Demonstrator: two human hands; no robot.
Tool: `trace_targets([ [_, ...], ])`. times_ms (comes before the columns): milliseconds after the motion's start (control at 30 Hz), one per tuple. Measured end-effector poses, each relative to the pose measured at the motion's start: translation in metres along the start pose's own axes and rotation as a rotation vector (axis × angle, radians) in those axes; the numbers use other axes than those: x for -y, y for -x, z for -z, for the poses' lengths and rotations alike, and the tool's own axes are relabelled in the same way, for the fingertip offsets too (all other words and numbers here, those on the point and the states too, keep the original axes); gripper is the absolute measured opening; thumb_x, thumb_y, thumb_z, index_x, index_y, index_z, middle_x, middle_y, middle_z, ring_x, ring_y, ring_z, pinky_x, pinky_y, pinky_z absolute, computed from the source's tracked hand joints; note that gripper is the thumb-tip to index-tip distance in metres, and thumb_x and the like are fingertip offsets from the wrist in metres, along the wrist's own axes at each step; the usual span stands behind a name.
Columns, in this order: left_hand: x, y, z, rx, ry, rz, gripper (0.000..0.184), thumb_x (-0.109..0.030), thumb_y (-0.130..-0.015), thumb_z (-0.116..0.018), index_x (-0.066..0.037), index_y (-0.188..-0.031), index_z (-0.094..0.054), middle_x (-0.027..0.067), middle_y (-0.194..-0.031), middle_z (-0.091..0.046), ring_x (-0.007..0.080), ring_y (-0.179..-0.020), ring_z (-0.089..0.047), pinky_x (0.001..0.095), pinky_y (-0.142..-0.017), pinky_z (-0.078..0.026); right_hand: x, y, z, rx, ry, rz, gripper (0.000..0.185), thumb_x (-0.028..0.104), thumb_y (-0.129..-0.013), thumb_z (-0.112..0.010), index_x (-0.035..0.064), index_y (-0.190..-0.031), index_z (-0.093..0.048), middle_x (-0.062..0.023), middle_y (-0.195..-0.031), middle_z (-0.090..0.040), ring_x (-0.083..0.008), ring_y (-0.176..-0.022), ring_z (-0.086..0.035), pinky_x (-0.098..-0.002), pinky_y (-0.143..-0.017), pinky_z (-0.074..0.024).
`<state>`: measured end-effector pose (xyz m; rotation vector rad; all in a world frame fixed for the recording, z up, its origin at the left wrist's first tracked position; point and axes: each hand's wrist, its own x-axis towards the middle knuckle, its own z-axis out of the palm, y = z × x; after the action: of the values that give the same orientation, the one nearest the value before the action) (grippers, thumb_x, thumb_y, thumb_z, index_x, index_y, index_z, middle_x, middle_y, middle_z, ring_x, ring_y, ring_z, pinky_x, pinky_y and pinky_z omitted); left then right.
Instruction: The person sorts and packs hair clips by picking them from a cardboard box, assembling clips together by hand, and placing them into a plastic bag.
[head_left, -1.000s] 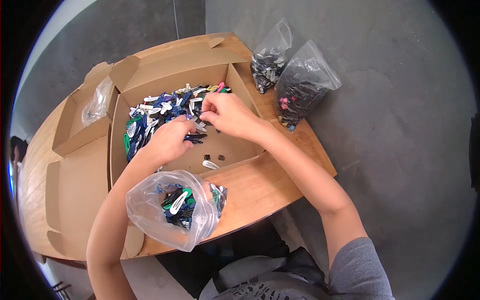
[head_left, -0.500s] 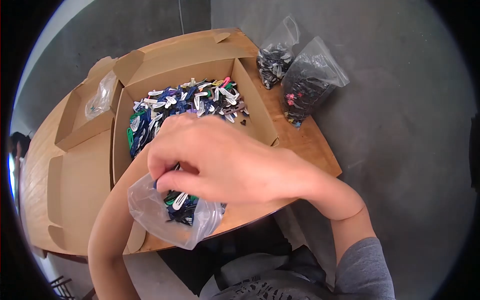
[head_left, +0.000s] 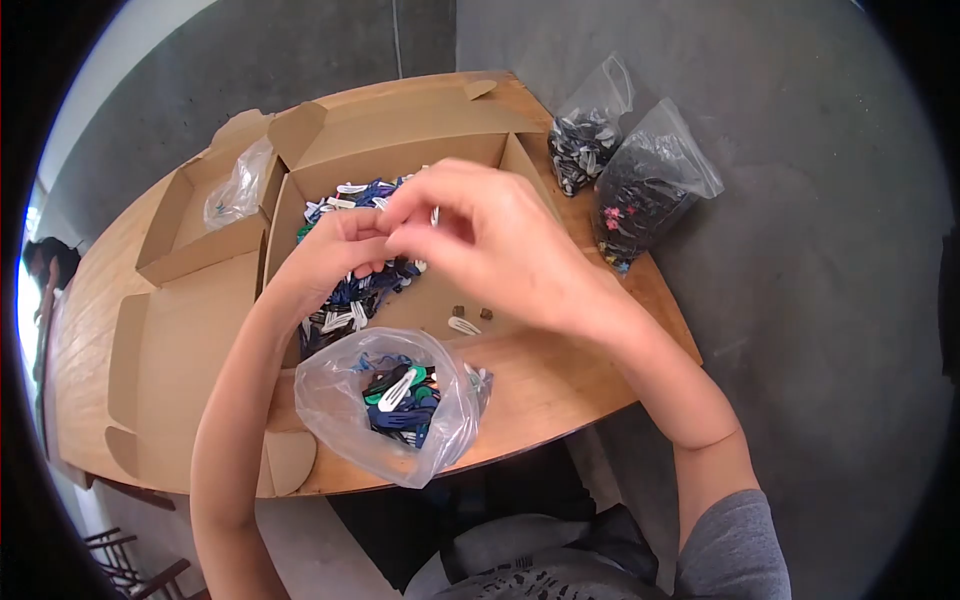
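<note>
Above a cardboard box (head_left: 515,155) of mixed hair clips (head_left: 365,290), my two hands meet at the fingertips. My left hand (head_left: 340,250) has its fingers curled together in a pinch. My right hand (head_left: 490,235) is raised just beside it, thumb and index finger pinched near a small white piece. What either hand holds is too small and covered to make out. In front of the box stands an open clear plastic bag (head_left: 330,400) with green, blue, black and white clips inside. One white clip (head_left: 464,326) lies near two small dark pieces in the box.
Two clear bags of dark clips, a smaller one (head_left: 585,135) and a larger one (head_left: 650,190), stand at the table's right edge. At the left is a smaller cardboard box (head_left: 160,250) holding crumpled plastic (head_left: 240,185). A person (head_left: 50,270) is partly visible at the far left.
My right hand first swung from the clips to over the open bag, then moved back up to my left hand. The view has shifted slightly, so the table appears further right.
</note>
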<state>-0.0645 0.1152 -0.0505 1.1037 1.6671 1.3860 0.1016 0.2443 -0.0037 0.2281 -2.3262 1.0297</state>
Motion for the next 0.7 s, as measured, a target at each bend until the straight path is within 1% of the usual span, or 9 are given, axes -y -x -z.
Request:
trace_targets([
  [67, -0.008, 0.004, 0.005, 0.055, 0.067, 0.065, 0.011, -0.012, -0.079, -0.067, -0.007, -0.088, -0.063, -0.0002, -0.079, -0.065, 0.0022, -0.062, -0.048, 0.0160, -0.053, -0.035, -0.023, -0.002, -0.004, -0.118, 0.120, -0.095, 0.023, 0.012, -0.082, -0.062, -0.0026, -0.100, -0.059, -0.0081, -0.082, -0.059, -0.0115, -0.064, -0.053, -0.0269, -0.060, -0.0455],
  [167, -0.019, 0.014, 0.005, 0.033, 0.066, 0.053, 0.013, -0.012, -0.078, -0.068, -0.006, -0.089, -0.063, -0.0008, -0.077, -0.064, 0.0024, -0.063, -0.049, 0.0161, -0.054, -0.036, -0.031, -0.003, -0.011, -0.012, 0.069, -0.167, 0.026, 0.013, -0.083, -0.062, -0.0025, -0.103, -0.058, -0.0092, -0.081, -0.059, -0.0117, -0.064, -0.054, -0.0274, -0.060, -0.0458],
  [233, -0.029, 0.021, 0.002, 0.014, 0.050, 0.049, 0.012, -0.011, -0.077, -0.069, -0.006, -0.088, -0.064, -0.0010, -0.076, -0.064, 0.0026, -0.061, -0.049, 0.0162, -0.053, -0.036, -0.028, -0.006, -0.013, -0.012, -0.005, -0.157, 0.022, 0.013, -0.084, -0.061, -0.0028, -0.098, -0.059, -0.0065, -0.078, -0.060, -0.0098, -0.064, -0.053, -0.0252, -0.059, -0.0448],
  [300, -0.036, 0.029, 0.002, -0.032, -0.009, 0.023, 0.010, -0.011, -0.078, -0.068, -0.006, -0.086, -0.064, 0.0005, -0.076, -0.065, 0.0029, -0.060, -0.049, 0.0163, -0.053, -0.036, -0.024, -0.008, -0.013, 0.076, -0.304, -0.276, 0.016, 0.013, -0.086, -0.061, -0.0007, -0.093, -0.061, -0.0017, -0.074, -0.060, -0.0063, -0.063, -0.053, -0.0215, -0.058, -0.0437],
  [333, -0.041, 0.033, 0.002, -0.031, -0.010, 0.022, 0.010, -0.011, -0.078, -0.068, -0.006, -0.086, -0.064, 0.0005, -0.076, -0.065, 0.0029, -0.060, -0.049, 0.0163, -0.053, -0.036, -0.021, -0.009, -0.011, 0.075, -0.304, -0.275, 0.016, 0.013, -0.086, -0.061, -0.0007, -0.093, -0.061, -0.0017, -0.074, -0.060, -0.0063, -0.063, -0.053, -0.0215, -0.058, -0.0437],
  [400, -0.048, 0.042, 0.001, -0.094, -0.045, 0.023, 0.009, -0.011, -0.078, -0.067, -0.005, -0.084, -0.064, 0.0021, -0.079, -0.066, 0.0031, -0.060, -0.050, 0.0163, -0.053, -0.037, -0.017, -0.008, -0.006, 0.121, -0.472, -0.335, 0.012, 0.014, -0.087, -0.061, 0.0023, -0.090, -0.062, 0.0019, -0.072, -0.060, -0.0034, -0.063, -0.053, -0.0185, -0.057, -0.0429],
  [533, -0.060, 0.060, 0.000, -0.130, -0.016, 0.005, 0.009, -0.010, -0.079, -0.066, -0.004, -0.086, -0.065, 0.0043, -0.082, -0.067, 0.0034, -0.062, -0.052, 0.0163, -0.055, -0.039, -0.012, -0.007, 0.001, 0.139, -0.514, -0.361, 0.013, 0.016, -0.087, -0.062, 0.0034, -0.089, -0.062, 0.0017, -0.073, -0.061, -0.0029, -0.064, -0.054, -0.0185, -0.058, -0.0436],
  [633, -0.072, 0.080, -0.004, -0.180, 0.067, -0.004, 0.010, -0.005, -0.078, -0.066, -0.001, -0.088, -0.064, 0.0067, -0.083, -0.067, 0.0050, -0.064, -0.055, 0.0166, -0.057, -0.041, -0.002, -0.003, 0.009, 0.094, -0.551, -0.356, 0.014, 0.017, -0.087, -0.063, 0.0032, -0.089, -0.063, 0.0019, -0.074, -0.061, -0.0028, -0.064, -0.054, -0.0187, -0.058, -0.0437],
  [700, -0.079, 0.097, -0.011, -0.095, 0.042, 0.013, 0.013, 0.002, -0.077, -0.066, 0.003, -0.090, -0.063, 0.0093, -0.084, -0.067, 0.0066, -0.069, -0.057, 0.0179, -0.061, -0.045, 0.011, 0.001, 0.018, 0.074, -0.542, -0.345, 0.014, 0.016, -0.087, -0.062, 0.0030, -0.091, -0.065, 0.0017, -0.075, -0.062, -0.0032, -0.065, -0.054, -0.0183, -0.059, -0.0441],
])
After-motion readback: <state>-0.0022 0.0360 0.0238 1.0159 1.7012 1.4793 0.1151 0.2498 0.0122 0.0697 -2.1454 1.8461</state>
